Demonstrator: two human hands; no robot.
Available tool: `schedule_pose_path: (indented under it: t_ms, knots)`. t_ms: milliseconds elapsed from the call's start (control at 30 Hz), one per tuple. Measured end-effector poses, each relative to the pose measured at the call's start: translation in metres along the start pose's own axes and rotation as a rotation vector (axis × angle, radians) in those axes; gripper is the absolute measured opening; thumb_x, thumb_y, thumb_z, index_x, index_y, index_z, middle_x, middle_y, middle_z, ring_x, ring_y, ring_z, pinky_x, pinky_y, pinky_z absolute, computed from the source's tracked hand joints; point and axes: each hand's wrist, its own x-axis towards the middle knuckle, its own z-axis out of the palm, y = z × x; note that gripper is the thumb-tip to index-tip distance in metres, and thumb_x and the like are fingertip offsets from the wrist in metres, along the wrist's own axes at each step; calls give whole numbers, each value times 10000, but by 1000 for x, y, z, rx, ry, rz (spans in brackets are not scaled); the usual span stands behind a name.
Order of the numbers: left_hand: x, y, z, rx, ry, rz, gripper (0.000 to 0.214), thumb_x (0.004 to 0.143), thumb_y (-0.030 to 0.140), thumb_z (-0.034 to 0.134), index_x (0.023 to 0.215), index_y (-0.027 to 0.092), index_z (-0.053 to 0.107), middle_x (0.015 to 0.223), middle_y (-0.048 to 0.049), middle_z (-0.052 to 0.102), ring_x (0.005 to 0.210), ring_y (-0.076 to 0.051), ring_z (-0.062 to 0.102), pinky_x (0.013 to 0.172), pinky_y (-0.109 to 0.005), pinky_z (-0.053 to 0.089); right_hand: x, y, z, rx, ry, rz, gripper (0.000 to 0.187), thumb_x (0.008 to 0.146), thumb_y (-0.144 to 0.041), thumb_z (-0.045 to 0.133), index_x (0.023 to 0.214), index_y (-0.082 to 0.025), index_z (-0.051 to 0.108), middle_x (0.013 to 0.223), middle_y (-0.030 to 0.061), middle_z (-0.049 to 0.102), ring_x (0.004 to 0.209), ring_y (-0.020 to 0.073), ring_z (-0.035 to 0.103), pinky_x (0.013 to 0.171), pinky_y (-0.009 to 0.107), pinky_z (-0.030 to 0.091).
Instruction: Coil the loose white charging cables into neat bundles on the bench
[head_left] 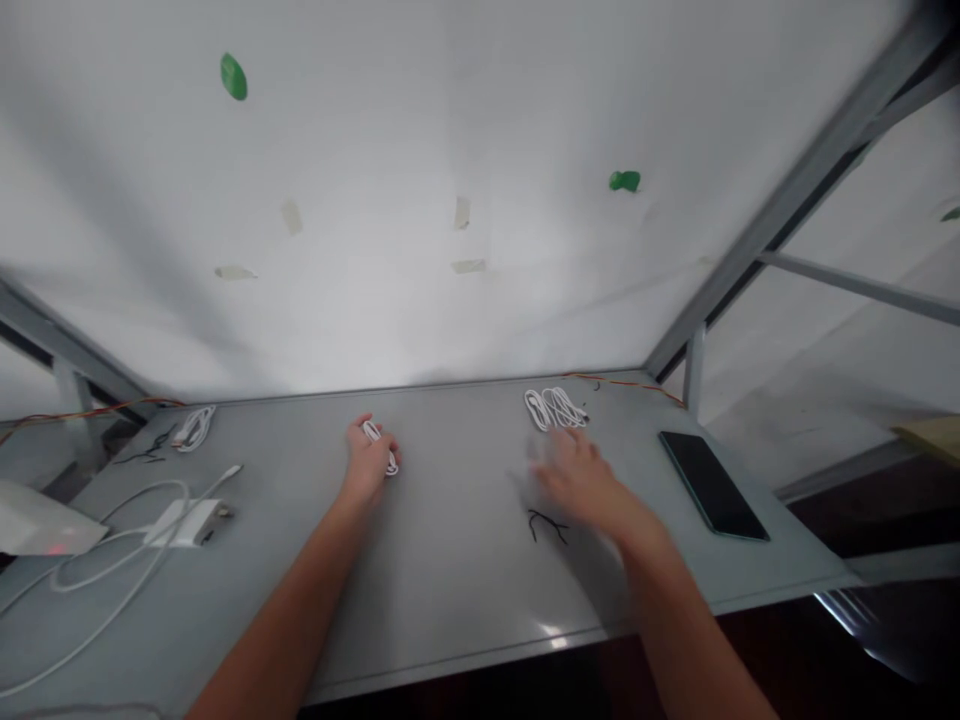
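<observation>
The left hand (367, 468) rests on the grey tabletop (450, 570), its fingers (363, 432) curled closed around a small coil of white cable (391, 462), a grip that seems meant to keep the loops bunched together. Well to the right of that coil lies a looser bundle of white cable (555, 408), with the right hand (577, 482) just in front of it. That hand is blurred, but its spread fingers (551, 470) look open and appear to hold nothing. A small twist of black wire (546, 525) lies just beside them, and further right of the coil a dark smartphone (712, 485) sits flat at an angle. Left of the coil are a tied white cable (193, 428), a thin black wire (142, 450), a white power adapter (180, 522) with a loose white cord (112, 575), and a white box (37, 525). An orange wire (622, 385) follows the tabletop's far edge, beyond which rises a white wall (375, 200) with green tape (233, 76) and pale tape (461, 212), framed by grey metal struts (802, 190)
</observation>
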Motion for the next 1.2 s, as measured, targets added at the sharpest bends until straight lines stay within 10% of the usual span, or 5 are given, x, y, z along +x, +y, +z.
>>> schedule_pose_path:
  t_ms: [100,367,567,733,1200]
  knots:
    - [0,3,-4,-88,-92,-91,513,782,100,639,1254,223,480,905,27,597,514,-76,587,415,-178,449,-33,-11,37,-123,-26,-147,698,1017,-574,383,1627,-236,366,1714,144,264,1573,402,220,1223,652,224]
    - [-1,16,-14,-325,-311,-337,147,885,182,510,922,125,639,1011,-155,764,576,-134,649,479,-218,503,-15,52,46,-178,88,48,652,1008,-450,345,1526,-82,488,1630,244,389,1542,425,285,1226,638,234]
    - [-13,18,-6,-396,-351,-336,227,911,169,518,989,84,714,1032,-173,757,711,-173,710,637,-266,584,36,-50,11,460,-59,-247,320,956,-444,565,1131,-218,710,1212,154,723,1173,309,657,1025,474,505]
    - [-25,9,1,-390,-415,-202,162,898,221,695,1024,123,723,1081,-142,751,842,-201,730,738,-299,599,73,-126,54,1153,-371,-97,327,870,-519,707,862,-206,612,805,56,730,623,182,671,553,309,538]
    - [-28,-2,5,-280,-417,-100,489,701,370,919,1084,144,716,986,-112,773,769,-192,707,695,-298,574,73,-116,77,1733,-641,-53,392,718,-408,905,932,-147,706,753,34,725,642,152,677,609,271,563]
